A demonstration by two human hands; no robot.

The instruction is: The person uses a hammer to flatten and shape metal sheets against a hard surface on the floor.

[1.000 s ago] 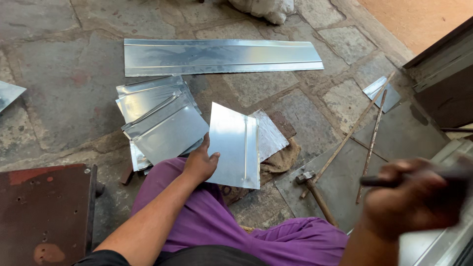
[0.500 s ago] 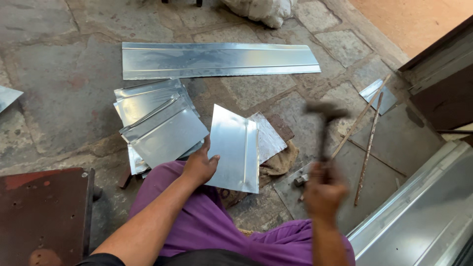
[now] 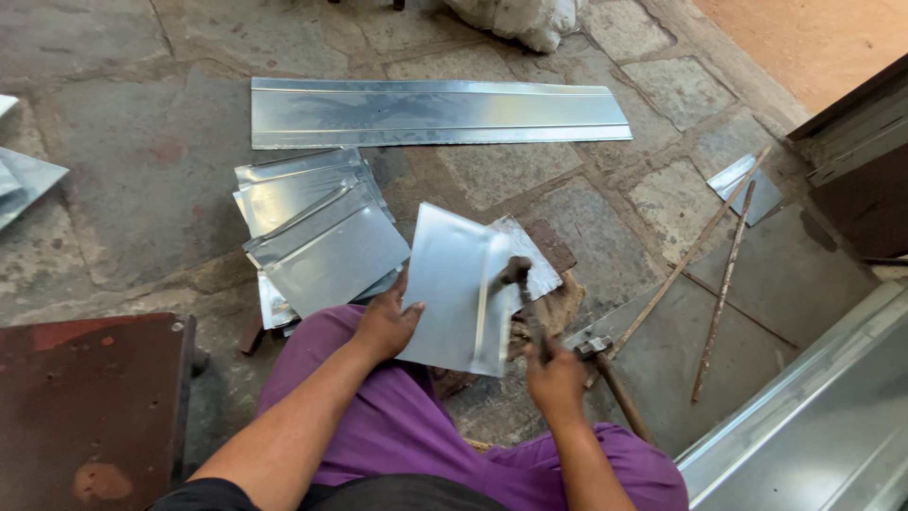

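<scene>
Hammering a bent metal sheet on a stone floor.
My left hand [image 3: 386, 325] pins the sheet [image 3: 456, 289] at its left edge; my right hand [image 3: 556, 371] clenches a hammer [image 3: 523, 295], its head touching the sheet's folded right edge.
</scene>
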